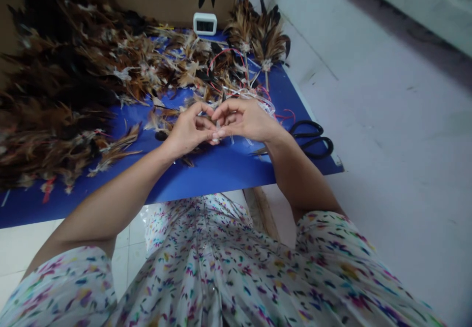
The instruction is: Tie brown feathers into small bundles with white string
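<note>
My left hand [189,131] and my right hand [247,119] meet over the front of the blue table. Thumbs and fingers of both are closed in a pinch, tip against tip. Between them shows a small whitish strip [218,126], mostly covered by the fingers, so its full shape is hidden. Brown feathers [160,120] lie just behind and left of my left hand. Under and beyond my right hand is a tangle of white and red strips [265,102]. Black-handled scissors [313,140] rest right of my right wrist, their blades partly behind it.
Heaps of brown and black feathers [84,56] cover the left and back of the blue table [221,174]. Two feather bunches on sticks [266,42] lie at the back right. A small white digital display [205,24] stands before a cardboard box [165,5]. A pale wall [387,135] borders the right.
</note>
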{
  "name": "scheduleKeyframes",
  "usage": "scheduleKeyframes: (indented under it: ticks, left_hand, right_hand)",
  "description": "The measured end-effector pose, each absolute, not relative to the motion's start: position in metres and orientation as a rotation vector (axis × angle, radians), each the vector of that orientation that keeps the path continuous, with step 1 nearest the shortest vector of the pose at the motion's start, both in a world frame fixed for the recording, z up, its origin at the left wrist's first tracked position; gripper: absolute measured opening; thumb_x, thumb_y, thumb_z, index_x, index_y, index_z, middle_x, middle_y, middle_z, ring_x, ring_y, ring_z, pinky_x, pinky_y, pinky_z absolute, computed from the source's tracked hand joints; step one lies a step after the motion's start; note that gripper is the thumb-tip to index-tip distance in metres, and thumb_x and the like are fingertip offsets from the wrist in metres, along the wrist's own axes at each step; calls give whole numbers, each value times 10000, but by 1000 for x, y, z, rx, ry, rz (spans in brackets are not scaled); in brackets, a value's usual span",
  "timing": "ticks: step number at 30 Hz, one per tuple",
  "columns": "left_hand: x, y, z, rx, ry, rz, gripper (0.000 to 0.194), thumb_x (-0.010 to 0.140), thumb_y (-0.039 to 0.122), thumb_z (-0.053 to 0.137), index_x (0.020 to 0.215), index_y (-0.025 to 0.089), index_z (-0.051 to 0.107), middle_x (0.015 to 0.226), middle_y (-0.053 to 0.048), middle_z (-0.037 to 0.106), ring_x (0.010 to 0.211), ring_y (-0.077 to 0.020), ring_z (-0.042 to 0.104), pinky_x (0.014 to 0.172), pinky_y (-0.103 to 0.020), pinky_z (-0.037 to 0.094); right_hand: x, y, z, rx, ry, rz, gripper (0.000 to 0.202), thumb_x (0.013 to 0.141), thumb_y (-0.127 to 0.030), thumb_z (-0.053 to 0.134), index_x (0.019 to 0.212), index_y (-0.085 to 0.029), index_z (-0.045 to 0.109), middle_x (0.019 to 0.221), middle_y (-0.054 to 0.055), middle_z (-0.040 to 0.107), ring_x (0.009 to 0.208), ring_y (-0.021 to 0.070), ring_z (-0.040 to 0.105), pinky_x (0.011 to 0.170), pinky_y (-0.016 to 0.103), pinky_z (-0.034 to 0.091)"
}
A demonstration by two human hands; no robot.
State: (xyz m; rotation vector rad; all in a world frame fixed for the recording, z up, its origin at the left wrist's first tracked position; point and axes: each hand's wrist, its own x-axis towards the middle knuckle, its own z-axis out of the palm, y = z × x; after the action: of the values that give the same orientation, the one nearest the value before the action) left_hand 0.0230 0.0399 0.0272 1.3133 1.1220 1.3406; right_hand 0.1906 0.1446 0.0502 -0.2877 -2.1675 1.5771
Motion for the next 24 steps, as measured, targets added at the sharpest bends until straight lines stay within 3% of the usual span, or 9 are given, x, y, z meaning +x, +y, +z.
scheduleKeyframes:
  ticks: [12,18,24]
  left_hand:
    - [20,40,30,1311,1160,1297,668,587,534,897,933,222,419,682,41,667,568,-156,713,548,-245,589]
    - [20,40,30,1323,1137,1270,638,570,502,916,894,216,446,685,26,685,604,-176,722,575,-280,602]
    - [20,41,28,1311,1071,1290,632,552,485,929,965,226,527,694,22,682,594,-171,702,602,-305,610]
  right_hand:
    - [187,141,52,-263,-2095,1733,394,662,-450,883,738,-138,655,654,3,688,585,90,629,568,207,528]
    - [187,146,48,-263,-2107,1757,405,633,-404,906,794,-133,651,682,-3,694,609,93,647,585,203,532]
    - [189,143,50,-383,-2050,1853,488,614,-352,922,861,-184,536,693,-38,680,597,99,661,571,205,540]
